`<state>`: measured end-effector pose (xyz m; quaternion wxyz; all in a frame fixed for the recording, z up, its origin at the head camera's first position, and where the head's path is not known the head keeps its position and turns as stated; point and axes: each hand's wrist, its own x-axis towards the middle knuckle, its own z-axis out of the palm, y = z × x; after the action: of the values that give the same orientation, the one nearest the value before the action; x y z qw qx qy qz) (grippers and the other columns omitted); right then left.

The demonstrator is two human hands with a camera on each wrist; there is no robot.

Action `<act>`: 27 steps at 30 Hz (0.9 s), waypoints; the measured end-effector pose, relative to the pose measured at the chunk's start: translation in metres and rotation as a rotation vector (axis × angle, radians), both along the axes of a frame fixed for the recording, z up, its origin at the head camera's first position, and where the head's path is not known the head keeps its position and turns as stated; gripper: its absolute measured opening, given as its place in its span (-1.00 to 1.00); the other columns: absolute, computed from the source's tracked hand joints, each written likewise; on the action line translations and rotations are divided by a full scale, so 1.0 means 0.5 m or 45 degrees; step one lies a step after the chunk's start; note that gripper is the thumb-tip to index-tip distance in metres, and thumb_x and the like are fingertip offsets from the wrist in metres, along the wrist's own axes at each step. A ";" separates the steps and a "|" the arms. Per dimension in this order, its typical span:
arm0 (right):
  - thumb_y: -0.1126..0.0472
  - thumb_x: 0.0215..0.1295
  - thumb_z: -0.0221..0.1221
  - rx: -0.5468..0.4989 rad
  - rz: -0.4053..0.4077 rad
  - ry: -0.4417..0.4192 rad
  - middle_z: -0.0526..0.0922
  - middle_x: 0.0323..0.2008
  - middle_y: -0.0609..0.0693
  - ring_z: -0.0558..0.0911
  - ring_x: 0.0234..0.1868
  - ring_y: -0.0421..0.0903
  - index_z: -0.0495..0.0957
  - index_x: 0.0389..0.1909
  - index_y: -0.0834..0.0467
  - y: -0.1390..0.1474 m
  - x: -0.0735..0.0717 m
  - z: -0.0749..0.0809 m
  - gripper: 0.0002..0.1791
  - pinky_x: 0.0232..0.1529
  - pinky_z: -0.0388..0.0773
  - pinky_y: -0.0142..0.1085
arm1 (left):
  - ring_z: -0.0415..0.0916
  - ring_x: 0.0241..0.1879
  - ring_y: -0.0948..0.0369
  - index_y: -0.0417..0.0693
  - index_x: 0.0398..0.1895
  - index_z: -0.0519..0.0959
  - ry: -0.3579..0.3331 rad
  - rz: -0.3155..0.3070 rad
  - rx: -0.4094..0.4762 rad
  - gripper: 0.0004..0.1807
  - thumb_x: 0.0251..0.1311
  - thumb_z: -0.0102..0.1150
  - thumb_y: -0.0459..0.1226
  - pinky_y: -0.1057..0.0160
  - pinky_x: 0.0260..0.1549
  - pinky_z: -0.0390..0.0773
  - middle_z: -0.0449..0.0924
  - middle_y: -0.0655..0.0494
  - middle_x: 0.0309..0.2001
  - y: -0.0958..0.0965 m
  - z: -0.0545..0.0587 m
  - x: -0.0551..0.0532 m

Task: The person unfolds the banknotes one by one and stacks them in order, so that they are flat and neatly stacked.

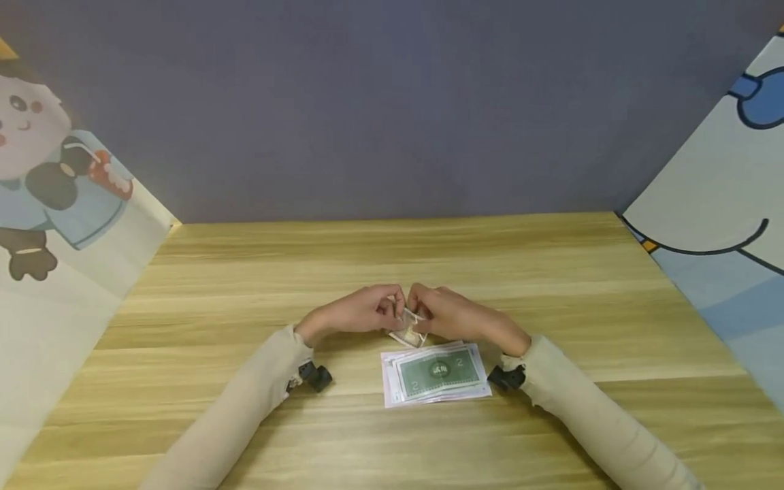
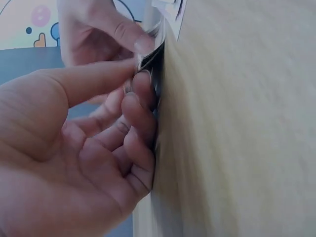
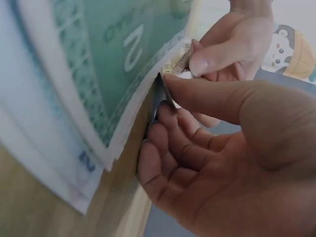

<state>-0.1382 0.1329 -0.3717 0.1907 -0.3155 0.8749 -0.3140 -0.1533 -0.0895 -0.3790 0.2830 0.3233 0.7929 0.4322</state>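
Observation:
Both hands meet over a small, creased cream-and-brown play banknote (image 1: 409, 335) just above the tabletop. My left hand (image 1: 358, 311) pinches its left side between thumb and fingers. From the other side, my right hand (image 1: 459, 316) pinches it too, thumb on the near face and fingers curled behind. Seen from the left wrist, the note (image 2: 152, 58) bends between the thumbs. Much of its face is covered by the fingers. Nearer to me lies a stack of play banknotes (image 1: 439, 371), a green one marked 2 on top; it fills the upper left of the right wrist view.
The wood-grain table (image 1: 257, 258) runs back to a dark grey panel (image 1: 392, 109). Cartoon-printed side panels stand at left (image 1: 92, 272) and right (image 1: 704, 190). Each sleeve cuff has a small black wrist camera, one on the left (image 1: 315, 376) and one on the right (image 1: 507, 378).

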 end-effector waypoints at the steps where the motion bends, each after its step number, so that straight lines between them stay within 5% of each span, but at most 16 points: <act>1: 0.30 0.33 0.27 -0.022 0.000 0.015 0.53 -0.43 -0.05 0.44 -0.46 -0.19 0.40 -0.06 0.16 -0.001 -0.004 -0.001 -0.73 -0.42 0.45 -0.35 | 0.41 -0.53 0.24 -0.21 -0.09 0.39 -0.013 0.010 0.009 -0.78 0.33 0.21 -0.37 0.34 -0.47 0.42 0.53 0.02 -0.53 -0.002 0.000 -0.001; 9: 0.34 0.27 0.30 -0.114 0.013 0.144 0.65 -0.43 -0.12 0.53 -0.46 -0.24 0.62 -0.07 0.20 0.002 -0.015 0.000 -0.78 -0.36 0.54 -0.34 | 0.55 -0.51 0.13 -0.24 0.15 0.27 -0.174 0.053 0.071 -0.56 0.28 0.21 -0.45 0.31 -0.44 0.49 0.62 -0.06 -0.51 -0.006 -0.007 -0.003; 15: 0.32 0.27 0.31 -0.130 0.014 0.190 0.66 -0.47 -0.14 0.52 -0.50 -0.26 0.69 -0.21 0.12 0.001 -0.014 0.008 -0.89 -0.37 0.52 -0.29 | 0.51 -0.54 0.20 -0.28 0.02 0.47 -0.088 0.014 0.028 -0.72 0.28 0.22 -0.42 0.36 -0.47 0.46 0.62 -0.01 -0.55 -0.007 -0.010 -0.009; 19: 0.32 0.31 0.28 -0.113 -0.003 0.162 0.64 -0.60 -0.14 0.57 -0.60 -0.23 0.66 -0.16 0.12 0.002 -0.010 0.013 -0.88 0.07 0.47 0.02 | 0.50 -0.54 0.20 -0.28 0.01 0.49 -0.082 0.005 0.036 -0.75 0.29 0.21 -0.42 0.36 -0.49 0.45 0.62 -0.03 -0.56 -0.005 -0.010 -0.008; 22: 0.33 0.34 0.24 -0.112 -0.006 0.099 0.64 -0.64 -0.11 0.64 -0.63 -0.16 0.63 -0.16 0.15 0.002 -0.008 0.017 -0.90 0.11 0.48 0.13 | 0.51 -0.53 0.18 -0.23 0.12 0.44 -0.092 0.007 0.042 -0.67 0.32 0.17 -0.41 0.33 -0.48 0.48 0.61 -0.08 -0.55 -0.006 -0.006 -0.004; 25: 0.29 0.34 0.26 -0.086 -0.013 0.150 0.68 -0.53 -0.10 0.65 -0.54 -0.14 0.61 -0.26 0.12 0.000 -0.007 0.020 -0.98 -0.04 0.55 0.01 | 0.53 -0.52 0.16 -0.17 0.21 0.39 -0.107 0.008 0.046 -0.61 0.35 0.15 -0.40 0.31 -0.47 0.52 0.61 -0.11 -0.53 -0.006 -0.003 -0.002; 27: 0.25 0.32 0.29 -0.069 -0.044 0.248 0.70 -0.32 -0.05 0.64 -0.29 -0.07 0.60 -0.35 0.06 -0.001 -0.006 0.022 -0.93 -0.02 0.51 -0.02 | 0.52 -0.52 0.16 -0.13 0.24 0.38 -0.097 0.008 0.045 -0.59 0.36 0.13 -0.39 0.31 -0.47 0.52 0.61 -0.11 -0.52 -0.006 -0.002 -0.001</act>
<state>-0.1409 0.1325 -0.3607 0.0907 -0.3345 0.8859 -0.3085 -0.1536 -0.0925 -0.3801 0.3058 0.3089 0.7747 0.4592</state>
